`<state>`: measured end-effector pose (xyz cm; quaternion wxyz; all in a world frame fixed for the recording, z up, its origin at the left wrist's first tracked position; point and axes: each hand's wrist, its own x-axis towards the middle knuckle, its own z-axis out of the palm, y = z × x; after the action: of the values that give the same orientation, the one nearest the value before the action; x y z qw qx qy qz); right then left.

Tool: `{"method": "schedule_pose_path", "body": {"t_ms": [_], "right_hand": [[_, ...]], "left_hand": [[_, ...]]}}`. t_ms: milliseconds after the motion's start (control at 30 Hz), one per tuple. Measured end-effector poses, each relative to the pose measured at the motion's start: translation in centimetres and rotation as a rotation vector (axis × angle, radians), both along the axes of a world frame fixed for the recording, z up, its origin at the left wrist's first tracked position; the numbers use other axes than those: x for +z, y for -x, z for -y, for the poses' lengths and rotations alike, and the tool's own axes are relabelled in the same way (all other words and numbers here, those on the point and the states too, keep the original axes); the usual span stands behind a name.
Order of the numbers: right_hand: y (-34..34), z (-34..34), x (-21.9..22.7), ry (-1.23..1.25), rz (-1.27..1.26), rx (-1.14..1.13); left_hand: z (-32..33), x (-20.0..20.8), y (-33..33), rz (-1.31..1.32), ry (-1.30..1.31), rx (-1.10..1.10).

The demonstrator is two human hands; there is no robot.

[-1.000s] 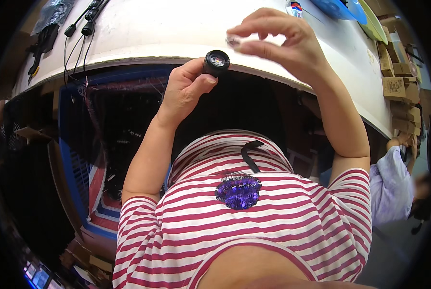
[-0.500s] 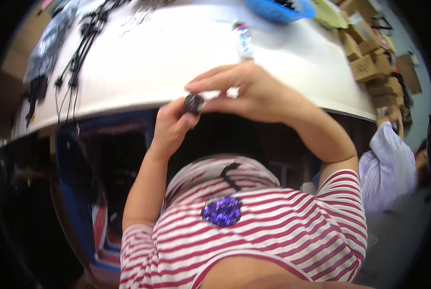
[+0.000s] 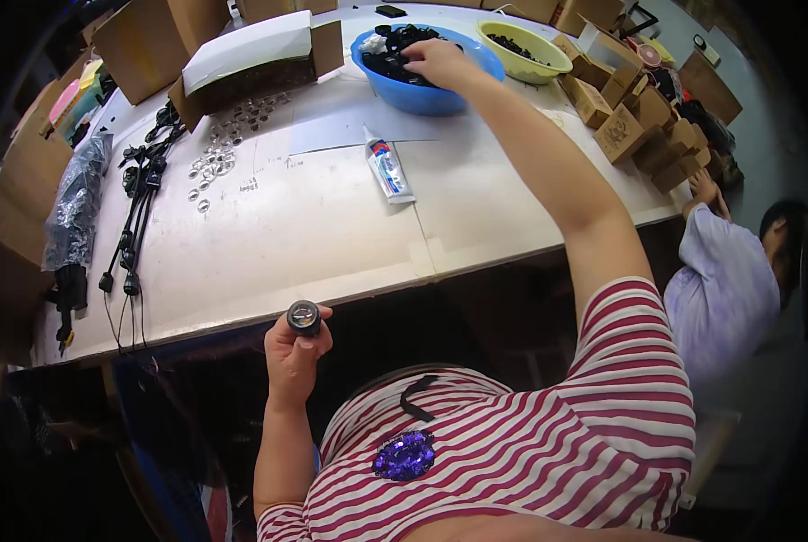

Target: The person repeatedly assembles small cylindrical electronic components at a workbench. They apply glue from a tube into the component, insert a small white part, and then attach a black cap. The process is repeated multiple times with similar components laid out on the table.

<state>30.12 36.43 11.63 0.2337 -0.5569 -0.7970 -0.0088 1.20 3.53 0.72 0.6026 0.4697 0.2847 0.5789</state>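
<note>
Head view: left hand grips a small black lens housing at the tabletop's near edge — right hand digs among black parts in the blue bowl, far edge; grasp unclear, next piece not out yet.

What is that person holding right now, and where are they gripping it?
The left hand grips a small black lens cap-like cylinder by its sides. The right hand reaches among black parts in the blue bowl; whether it grips one cannot be told.
</note>
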Motion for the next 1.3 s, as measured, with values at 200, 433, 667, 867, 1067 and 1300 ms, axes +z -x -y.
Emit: {"method": "schedule_pose_path", "body": {"t_ms": [200, 433, 667, 867, 1067, 1300], "right_hand": [[3.8, -3.9, -1.4, -0.012, 0.146, -0.065], [0.8, -1.7, 0.0, 0.07, -0.04, 0.018], [4.9, 6.9, 1.4, 0.203, -0.53, 0.403], [9.8, 16.8, -4.4, 0.29, -0.181, 0.628], [10.7, 17.5, -5.2, 0.23, -0.095, 0.575], [11.2, 21.7, -1.7, 0.482, -0.321, 0.716]], "left_hand": [[0.0, -0.1, 0.5, 0.004, 0.036, 0.033], [-0.2, -0.7, 0.5, 0.017, 0.069, 0.016], [0.1, -0.9, 0.3, -0.031, 0.063, 0.059], [0.5, -0.3, 0.1, -0.094, 0.064, 0.033], [1.4, -0.5, 1.2, -0.082, 0.057, 0.07], [1.3, 0.0, 0.7, -0.202, 0.095, 0.074]]}}
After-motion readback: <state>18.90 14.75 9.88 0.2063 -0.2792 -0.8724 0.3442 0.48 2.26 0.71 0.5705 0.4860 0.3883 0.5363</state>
